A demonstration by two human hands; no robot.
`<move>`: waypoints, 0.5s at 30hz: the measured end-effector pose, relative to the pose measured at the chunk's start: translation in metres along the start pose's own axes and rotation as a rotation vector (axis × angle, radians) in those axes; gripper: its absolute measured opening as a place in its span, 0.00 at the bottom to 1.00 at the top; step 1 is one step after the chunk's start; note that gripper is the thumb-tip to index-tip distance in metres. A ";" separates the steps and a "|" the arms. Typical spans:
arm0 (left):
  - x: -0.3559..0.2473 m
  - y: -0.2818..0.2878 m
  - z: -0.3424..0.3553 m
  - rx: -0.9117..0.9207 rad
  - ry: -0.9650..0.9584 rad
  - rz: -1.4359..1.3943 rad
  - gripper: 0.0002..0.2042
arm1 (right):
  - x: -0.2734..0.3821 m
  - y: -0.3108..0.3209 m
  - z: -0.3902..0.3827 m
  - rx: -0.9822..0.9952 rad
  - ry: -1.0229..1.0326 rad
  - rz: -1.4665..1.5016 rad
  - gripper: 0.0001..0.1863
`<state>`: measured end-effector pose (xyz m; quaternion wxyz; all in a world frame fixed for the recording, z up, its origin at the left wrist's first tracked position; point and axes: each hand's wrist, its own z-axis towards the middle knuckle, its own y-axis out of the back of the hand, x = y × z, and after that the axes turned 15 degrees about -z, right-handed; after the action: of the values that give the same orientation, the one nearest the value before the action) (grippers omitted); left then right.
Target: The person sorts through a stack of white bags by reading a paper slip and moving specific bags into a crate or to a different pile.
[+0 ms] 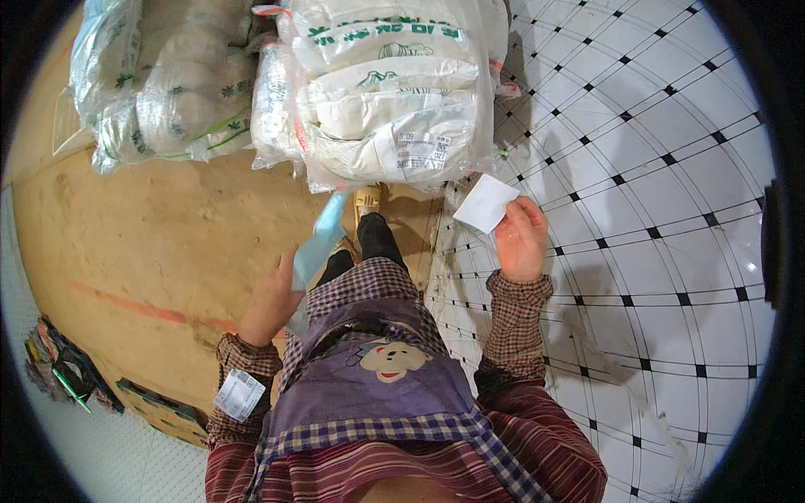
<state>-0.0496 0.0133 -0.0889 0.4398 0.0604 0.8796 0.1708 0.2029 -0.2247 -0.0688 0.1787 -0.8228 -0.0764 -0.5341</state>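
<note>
My right hand (521,241) pinches a small white paper slip (486,204) between thumb and fingers, in front of the tiled surface. In my left hand (272,300) is a light blue strip (317,243), thin and folded, hanging out past the fingers; its material I cannot make out. Stuck on my left sleeve is a white printed label (240,395). Beyond both hands stands a large clear plastic sack (386,92) packed with white bundles printed in green. A white printed label (422,152) sits on its near end. Neither hand touches the sack.
A second clear sack (180,92) of similar bundles is at the far left. White tiles (646,268) with black dots spread to the right, a brown floor (159,243) to the left. A dark-edged crate or board (163,411) and a dark bundle (74,369) lie lower left.
</note>
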 end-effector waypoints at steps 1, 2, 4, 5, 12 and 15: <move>-0.019 -0.001 0.010 0.010 0.037 0.071 0.27 | -0.002 0.003 0.002 -0.006 -0.009 -0.005 0.07; -0.038 0.000 0.023 0.017 0.067 0.151 0.27 | -0.005 0.004 0.004 -0.013 -0.010 -0.002 0.07; -0.072 -0.005 0.045 0.022 -0.104 0.230 0.26 | -0.009 0.006 0.007 -0.024 -0.014 0.015 0.07; -0.088 -0.006 0.055 0.022 -0.191 0.271 0.26 | -0.012 0.005 0.007 -0.029 -0.013 0.038 0.07; -0.122 -0.018 0.092 -0.060 -0.318 0.265 0.24 | 0.004 0.001 0.012 -0.162 -0.074 0.020 0.08; -0.119 -0.022 0.093 -0.056 -0.337 0.149 0.22 | -0.004 0.008 0.011 -0.125 -0.131 0.006 0.08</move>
<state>0.0976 -0.0146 -0.0585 0.5686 0.1406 0.7816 0.2147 0.2135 -0.2276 -0.0778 0.1234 -0.8657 -0.0520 -0.4823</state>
